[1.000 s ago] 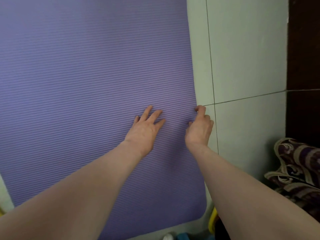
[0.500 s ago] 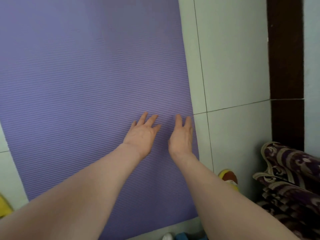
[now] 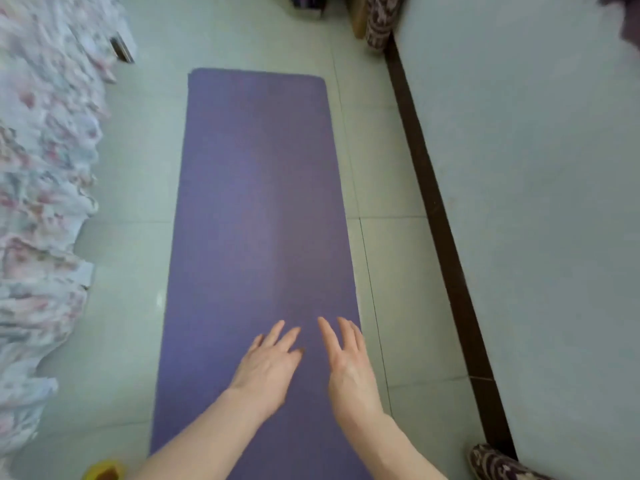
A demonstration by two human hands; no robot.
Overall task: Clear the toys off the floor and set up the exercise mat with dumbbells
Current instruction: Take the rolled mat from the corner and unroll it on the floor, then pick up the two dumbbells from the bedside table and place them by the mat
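Note:
A purple exercise mat lies unrolled flat on the pale tiled floor, running away from me. My left hand is over the mat's near part, palm down, fingers spread, holding nothing. My right hand is beside it near the mat's right edge, also palm down with fingers apart and empty. Whether the palms touch the mat I cannot tell. No dumbbells are in view.
A floral bedspread hangs along the left. A pale wall with a dark skirting strip runs down the right. Patterned purple fabric sits at bottom right and more at the top. A yellow object lies at bottom left.
The view has pulled back and up, so the whole mat now shows. My right hand left the mat's right edge, opened flat, and both hands drew back toward me.

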